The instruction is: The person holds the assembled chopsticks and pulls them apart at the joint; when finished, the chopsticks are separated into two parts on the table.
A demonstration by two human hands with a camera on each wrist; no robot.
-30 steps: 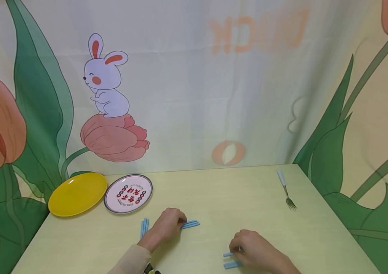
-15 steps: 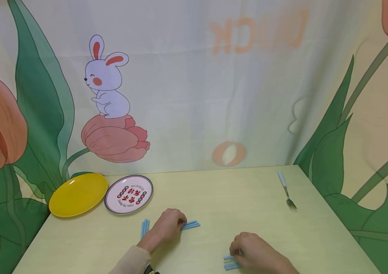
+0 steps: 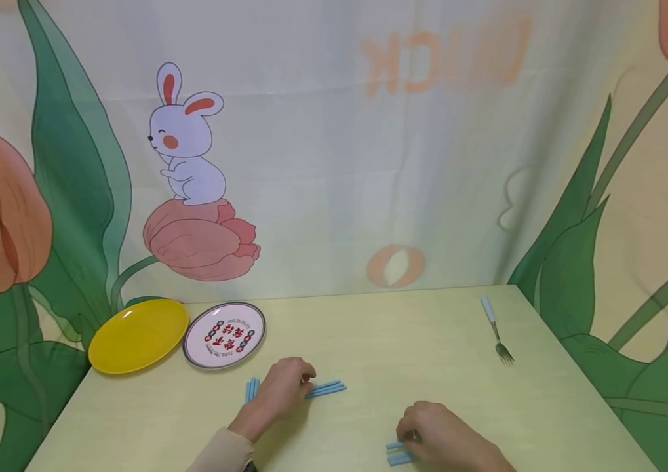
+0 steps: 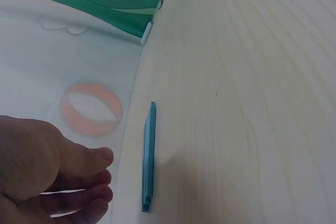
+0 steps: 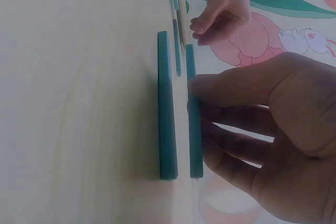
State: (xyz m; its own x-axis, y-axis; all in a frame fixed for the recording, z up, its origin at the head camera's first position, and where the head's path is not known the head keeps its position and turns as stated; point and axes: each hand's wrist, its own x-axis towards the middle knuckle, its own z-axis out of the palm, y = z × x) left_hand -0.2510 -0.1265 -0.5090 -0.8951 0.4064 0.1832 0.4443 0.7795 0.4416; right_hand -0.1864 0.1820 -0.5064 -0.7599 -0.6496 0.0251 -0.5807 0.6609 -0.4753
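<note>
My left hand (image 3: 279, 390) hovers beside a small bundle of thin blue sticks (image 3: 328, 389). The left wrist view has its thumb and fingers (image 4: 86, 160) loosely bent, a gap away from those sticks (image 4: 149, 156), with nothing between them. Further left, partly covered by the left wrist in the head view, lies another group of blue sticks (image 3: 253, 388). At the front, my right hand (image 3: 446, 438) pinches one blue stick (image 5: 194, 129) between thumb and fingers. A second, thicker-looking blue piece (image 5: 167, 108) lies parallel to it on the table.
A yellow plate (image 3: 139, 337) and a white plate (image 3: 198, 347) with red print stand at the back left of the pale table (image 3: 392, 347). A fork (image 3: 497, 337) with a light handle lies at the right. Behind hangs a printed curtain (image 3: 310, 164).
My left hand has let go of the middle sticks and drawn slightly back to the left. The right hand keeps its pinch, almost unmoved. The head view has shifted a little.
</note>
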